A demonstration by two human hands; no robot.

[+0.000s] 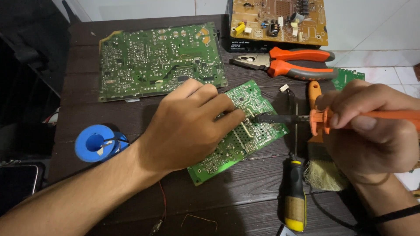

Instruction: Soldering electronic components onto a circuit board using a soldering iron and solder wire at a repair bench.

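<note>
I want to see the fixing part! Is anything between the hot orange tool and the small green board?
Nothing visible is. The soldering iron in the right hand reaches the small green board freely; the left hand rests on the board beside the tip.

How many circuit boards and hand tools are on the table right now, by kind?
Green circuit boards: 3 (large, small under the left hand, a corner by the pliers)
Tan circuit board: 1
Pliers: 1
Screwdriver: 1
Brush: 1
Soldering iron, in the right hand: 1
Solder spool: 1
Total: 9
</note>
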